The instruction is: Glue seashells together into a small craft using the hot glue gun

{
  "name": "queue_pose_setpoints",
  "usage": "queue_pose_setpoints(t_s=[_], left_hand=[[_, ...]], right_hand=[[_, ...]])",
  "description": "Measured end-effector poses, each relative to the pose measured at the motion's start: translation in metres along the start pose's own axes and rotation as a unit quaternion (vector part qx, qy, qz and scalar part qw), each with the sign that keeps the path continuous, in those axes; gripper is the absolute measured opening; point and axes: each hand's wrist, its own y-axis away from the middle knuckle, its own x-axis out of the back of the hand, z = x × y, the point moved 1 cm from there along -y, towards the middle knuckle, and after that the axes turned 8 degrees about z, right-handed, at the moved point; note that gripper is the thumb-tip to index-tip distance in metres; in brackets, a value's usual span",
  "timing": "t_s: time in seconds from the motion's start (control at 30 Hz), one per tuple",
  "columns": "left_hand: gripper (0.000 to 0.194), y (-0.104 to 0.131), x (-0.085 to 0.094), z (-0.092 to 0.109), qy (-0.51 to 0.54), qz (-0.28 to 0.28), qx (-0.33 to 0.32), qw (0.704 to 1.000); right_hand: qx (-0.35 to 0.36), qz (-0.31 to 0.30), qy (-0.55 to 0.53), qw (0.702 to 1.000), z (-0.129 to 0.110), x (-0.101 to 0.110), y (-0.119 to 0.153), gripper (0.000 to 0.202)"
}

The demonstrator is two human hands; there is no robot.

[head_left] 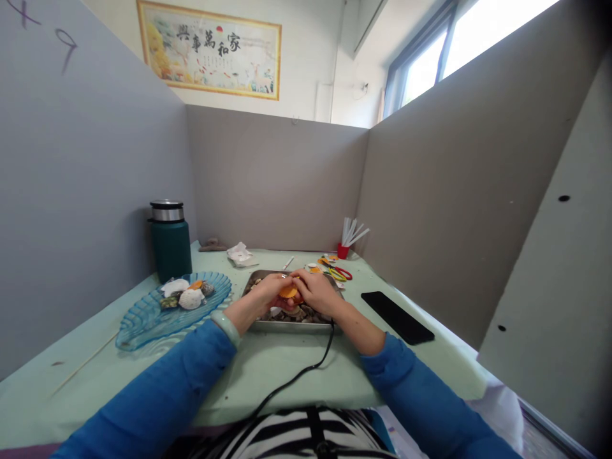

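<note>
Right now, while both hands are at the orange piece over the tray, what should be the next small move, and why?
I would perhaps lower the orange piece slightly: the left hand and right hand meet around it above the metal tray, where a slip could drop it among the loose pieces.

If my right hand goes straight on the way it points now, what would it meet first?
Most likely the left hand: the right hand points toward it, with the orange shell at their fingers. The hands look very close, but depth is unclear.
</note>
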Motion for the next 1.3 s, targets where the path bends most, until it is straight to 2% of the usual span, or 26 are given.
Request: queue_pose_setpoints(t_s=[0.3,0.73,1.3], left_hand=[[0.016,0.0006,-0.0001,0.0002,-0.011,0.0,-0.002,1.0],[0.021,0.0004,-0.0008,0.0006,-0.02,0.007,0.007,1.0],[0.015,0.0026,-0.0026,0.0019,-0.027,0.027,0.007,0.999]], right_hand=[[-0.003,-0.002,0.007,1.0,-0.0008,0.0009,0.0008,0.024],[-0.005,-0.012,0.017,1.0,-0.0005,0.0005,0.0002,0.025],[-0.004,-0.017,0.024,1.0,-0.0012,0.0013,0.0012,0.025]])
